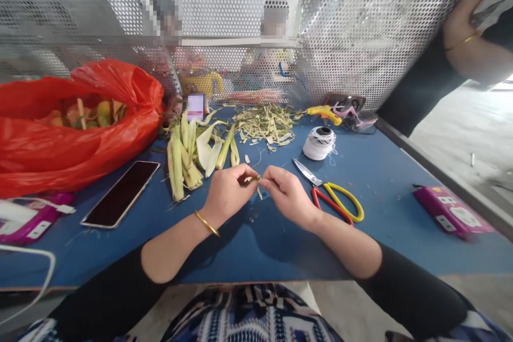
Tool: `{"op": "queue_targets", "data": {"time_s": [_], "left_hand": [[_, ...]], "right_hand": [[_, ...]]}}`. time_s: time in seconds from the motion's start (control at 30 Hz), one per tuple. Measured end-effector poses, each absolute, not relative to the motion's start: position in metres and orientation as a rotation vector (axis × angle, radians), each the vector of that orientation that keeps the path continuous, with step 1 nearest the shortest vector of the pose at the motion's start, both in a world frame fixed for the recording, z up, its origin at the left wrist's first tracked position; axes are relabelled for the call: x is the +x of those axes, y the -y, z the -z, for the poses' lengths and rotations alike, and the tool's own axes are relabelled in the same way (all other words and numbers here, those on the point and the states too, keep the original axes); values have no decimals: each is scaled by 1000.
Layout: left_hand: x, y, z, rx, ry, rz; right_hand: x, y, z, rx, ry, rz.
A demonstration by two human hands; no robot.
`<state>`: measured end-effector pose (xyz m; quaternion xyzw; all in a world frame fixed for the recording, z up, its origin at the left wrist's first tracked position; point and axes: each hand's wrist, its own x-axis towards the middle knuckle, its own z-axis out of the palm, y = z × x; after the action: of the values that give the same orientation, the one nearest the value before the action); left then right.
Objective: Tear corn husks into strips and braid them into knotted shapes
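Observation:
Both hands meet over the middle of the blue table (385,246). My left hand (226,192) is closed in a pinch on a small piece of husk (251,179), greenish brown and mostly hidden by the fingers. Touching the piece's right end, my right hand (288,195) is closed too, its fingertips pressed together. A short pale strip hangs just below the fingertips. Beyond my left hand lie corn husks (186,157). Scissors (326,189) with one red and one yellow handle rest, blades apart, right of my right hand. A spool of white thread (319,143) stands behind them.
At left sit a red plastic bag (140,104) and a phone (122,192). Husk scraps (266,124) are heaped at the back, near a yellow glue gun (324,113). Purple power strips (452,211) lie at both sides. Someone's arm (460,37) shows at right.

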<state>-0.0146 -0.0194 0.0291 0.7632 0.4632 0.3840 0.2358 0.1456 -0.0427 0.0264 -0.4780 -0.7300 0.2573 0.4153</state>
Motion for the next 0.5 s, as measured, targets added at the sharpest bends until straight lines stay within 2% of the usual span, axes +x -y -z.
{"op": "queue_targets", "data": {"time_s": [0.17,0.3,0.5], "left_hand": [[-17,22,-24,2643,-1270,-1081],[-16,28,-19,3152,-1149,-961],[-8,37,-14,3406,-1116,-724]], "right_hand": [[149,33,-21,-1249,1598,-883],[153,27,-17,-1287,1495,-1095],[157,26,-14,-1296,1860,-634]]}}
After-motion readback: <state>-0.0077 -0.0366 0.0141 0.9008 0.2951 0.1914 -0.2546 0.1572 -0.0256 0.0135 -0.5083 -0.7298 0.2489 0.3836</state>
